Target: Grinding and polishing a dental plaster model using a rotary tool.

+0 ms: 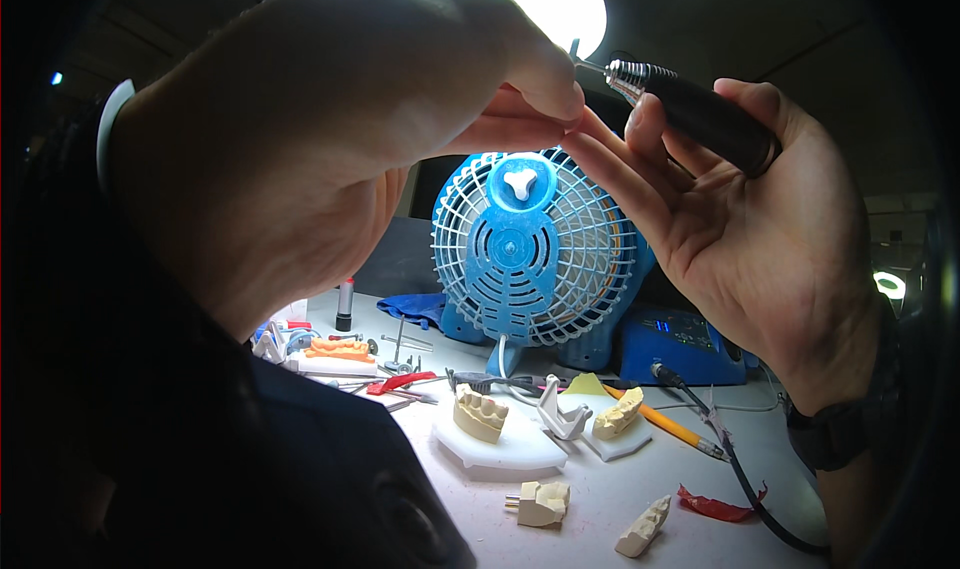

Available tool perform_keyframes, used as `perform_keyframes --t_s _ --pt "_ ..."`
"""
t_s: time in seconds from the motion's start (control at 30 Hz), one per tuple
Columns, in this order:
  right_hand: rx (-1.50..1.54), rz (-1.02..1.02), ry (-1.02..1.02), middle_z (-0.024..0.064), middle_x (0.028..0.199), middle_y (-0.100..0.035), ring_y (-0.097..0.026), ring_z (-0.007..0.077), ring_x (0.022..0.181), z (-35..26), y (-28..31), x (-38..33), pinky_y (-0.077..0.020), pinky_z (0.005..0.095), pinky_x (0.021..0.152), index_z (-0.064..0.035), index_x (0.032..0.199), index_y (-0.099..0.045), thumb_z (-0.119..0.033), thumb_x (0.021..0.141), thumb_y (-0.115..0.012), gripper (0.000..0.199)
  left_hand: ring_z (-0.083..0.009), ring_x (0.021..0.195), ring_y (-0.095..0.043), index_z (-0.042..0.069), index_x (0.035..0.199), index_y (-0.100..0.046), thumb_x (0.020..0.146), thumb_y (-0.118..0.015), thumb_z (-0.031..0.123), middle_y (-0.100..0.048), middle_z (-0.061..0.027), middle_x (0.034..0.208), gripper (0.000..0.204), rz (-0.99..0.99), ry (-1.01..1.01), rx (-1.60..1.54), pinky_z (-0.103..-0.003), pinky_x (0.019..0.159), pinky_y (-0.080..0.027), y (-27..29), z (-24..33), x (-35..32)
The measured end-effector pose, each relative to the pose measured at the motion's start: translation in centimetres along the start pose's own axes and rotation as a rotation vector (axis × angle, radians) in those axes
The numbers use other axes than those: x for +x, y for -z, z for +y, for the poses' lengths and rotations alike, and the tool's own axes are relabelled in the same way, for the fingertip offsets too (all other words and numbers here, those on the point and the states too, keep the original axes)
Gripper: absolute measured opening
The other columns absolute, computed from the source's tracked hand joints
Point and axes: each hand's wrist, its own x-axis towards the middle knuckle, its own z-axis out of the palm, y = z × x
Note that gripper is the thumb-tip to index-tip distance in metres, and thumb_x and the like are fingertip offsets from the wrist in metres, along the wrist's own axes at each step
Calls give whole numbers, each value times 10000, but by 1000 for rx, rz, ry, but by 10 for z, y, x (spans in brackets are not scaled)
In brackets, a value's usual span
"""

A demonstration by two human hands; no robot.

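A dark rotary handpiece [718,127] with a silver nose lies in my right hand [765,234], whose thumb and fingers close around it. From its nose a thin shank carries a small disc-like tip [575,51], beside my left fingertips. My left hand [370,84] is raised in front of the lamp with thumb and fingers pressed together. Whatever that pinch holds is hidden behind the thumb. The right fingertips touch the left ones. Below, two loose plaster tooth pieces lie on the table: one with metal pins [543,504], one narrow [643,527].
A blue fan [512,249] stands behind, beside a blue control box [675,351]. Cream tooth models [480,415] [618,414] rest on white plates [500,456]. A black cord [752,484], red scrap [715,505], orange-handled tool [675,427] and bright lamp [570,9] surround the work.
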Motion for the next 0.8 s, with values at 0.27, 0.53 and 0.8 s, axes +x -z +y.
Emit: perform_keyframes --t_s 0.27,0.53,0.8 --pt "-55 -129 77 221 989 -649 -698 290 1019 7 2 -8 -495 574 1147 166 969 -582 -183 1016 -537 355 -246 1093 -728 -34 1039 -714 876 -773 147 -699 -160 1080 250 -65 -16 -28 -394 1177 -440 6 -4 4" --pt "40 33 -22 209 991 -635 -694 277 996 -4 8 5 -513 579 1129 161 1000 -559 -171 1009 -553 331 -237 1097 -723 -29 1038 -718 883 -768 140 -703 -155 1079 235 -27 -65 -29 -393 1190 -425 6 -18 6" --pt "-40 -29 59 195 984 -643 -695 281 996 4 3 -6 -528 582 1113 138 1006 -578 -166 1015 -543 306 -233 1095 -721 -29 1034 -720 889 -763 136 -708 -152 1073 224 -68 -29 -36 -392 1193 -420 8 -8 7"
